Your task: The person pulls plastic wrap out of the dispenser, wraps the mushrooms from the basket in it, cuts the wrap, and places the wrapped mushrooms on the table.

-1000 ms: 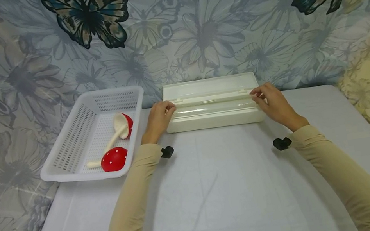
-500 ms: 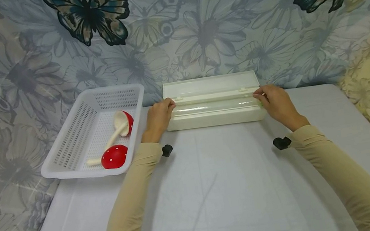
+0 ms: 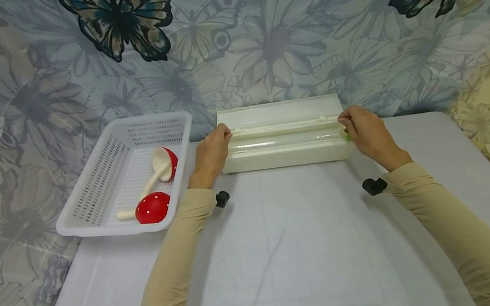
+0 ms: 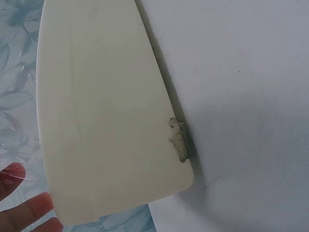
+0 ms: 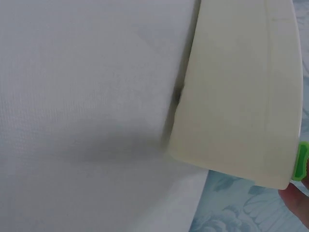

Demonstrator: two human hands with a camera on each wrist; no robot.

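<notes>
A long cream cling film dispenser stands at the back of the table, its lid raised behind it. Clear cling film shines across its top. At the left end, my left hand pinches the film's edge; the left wrist view shows fine wrinkles of film by its fingertips. My right hand pinches at the opposite end, fingertips together just above the box. Beside that hand, a small green piece sticks out at the dispenser's edge. The dispenser's front wall hides part of both hands in the wrist views.
To the left stands a white perforated basket with two mushroom-shaped ladles, one red cap up and one cream bowl up. A white cloth covers the table. Patterned fabric hangs close behind the dispenser.
Both hands have risen slightly from the dispenser's ends, and the right hand has shifted a little to the right. The green piece has come into sight beside it. The basket stays put.
</notes>
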